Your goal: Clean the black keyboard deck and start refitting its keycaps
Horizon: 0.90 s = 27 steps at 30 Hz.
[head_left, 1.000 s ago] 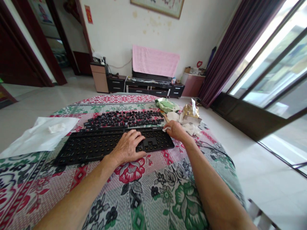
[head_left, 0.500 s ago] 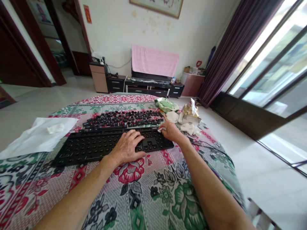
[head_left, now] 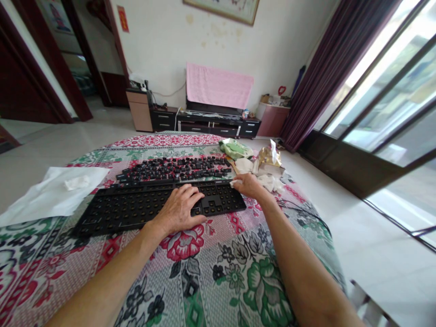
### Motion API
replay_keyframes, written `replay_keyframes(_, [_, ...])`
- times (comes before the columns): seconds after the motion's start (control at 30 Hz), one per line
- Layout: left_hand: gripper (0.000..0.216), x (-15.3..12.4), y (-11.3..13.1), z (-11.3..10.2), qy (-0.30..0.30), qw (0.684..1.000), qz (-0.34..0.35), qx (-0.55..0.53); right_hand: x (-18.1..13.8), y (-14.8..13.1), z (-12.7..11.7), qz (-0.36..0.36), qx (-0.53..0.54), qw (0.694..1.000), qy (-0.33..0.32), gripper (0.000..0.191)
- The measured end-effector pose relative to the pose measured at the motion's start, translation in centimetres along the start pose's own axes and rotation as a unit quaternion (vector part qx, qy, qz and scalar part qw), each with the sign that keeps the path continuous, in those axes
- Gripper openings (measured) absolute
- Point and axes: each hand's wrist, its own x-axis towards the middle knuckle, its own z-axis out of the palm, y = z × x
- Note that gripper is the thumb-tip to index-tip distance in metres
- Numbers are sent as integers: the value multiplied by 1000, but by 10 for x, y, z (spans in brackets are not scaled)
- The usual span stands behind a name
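Note:
A black keyboard (head_left: 126,204) with its keycaps off lies slanted across the cloth-covered table. My left hand (head_left: 182,208) rests on it right of the middle, fingers flat over the frame and thumb stretched along the front edge; nothing is in its grasp. At the keyboard's far right corner, my right hand (head_left: 249,185) is closed around a crumpled white tissue (head_left: 235,183), only a bit of which shows past the fingers. Behind the keyboard, loose black keycaps (head_left: 177,168) are spread in a wide heap.
Left of the keyboard is a white sheet (head_left: 51,193) with a crumpled tissue (head_left: 76,182) on it. To the right stand a gold tissue box (head_left: 270,161), used tissues (head_left: 272,182) and a green cloth-like bundle (head_left: 235,147). A black cable (head_left: 306,210) runs over the table's right side.
My right hand has shifted slightly right with the tissue, from the keyboard's upper right part to its corner. My left hand stays in place on the keyboard.

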Motion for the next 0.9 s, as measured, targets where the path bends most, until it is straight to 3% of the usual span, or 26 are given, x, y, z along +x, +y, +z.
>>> replay_keyframes(0.13, [57,0,1,-1,-1,1000,-2,0,-3,-2,-12,37,-17,998,-37,29])
replay_keyframes(0.23, [58,0,1,-1,-4,1000,-4,2,-3,0,-13,58,7,998,-5,31])
replay_keyframes(0.33, [58,0,0,0,-4,1000,-7,0,-1,2,-8,49,30,998,24,32])
replay_keyframes(0.6, [58,0,1,0,-6,1000,-14,-15,-4,0,-9,44,3,998,-46,25])
replay_keyframes(0.7, [59,0,1,-1,-8,1000,-14,-15,-2,-2,-12,45,50,998,-19,26])
replay_keyframes(0.8, [60,0,1,0,-7,1000,-14,-17,8,-3,-11,-21,98,995,32,28])
replay_keyframes(0.9, [60,0,1,0,-3,1000,-18,-14,19,-4,-7,-119,125,985,18,26])
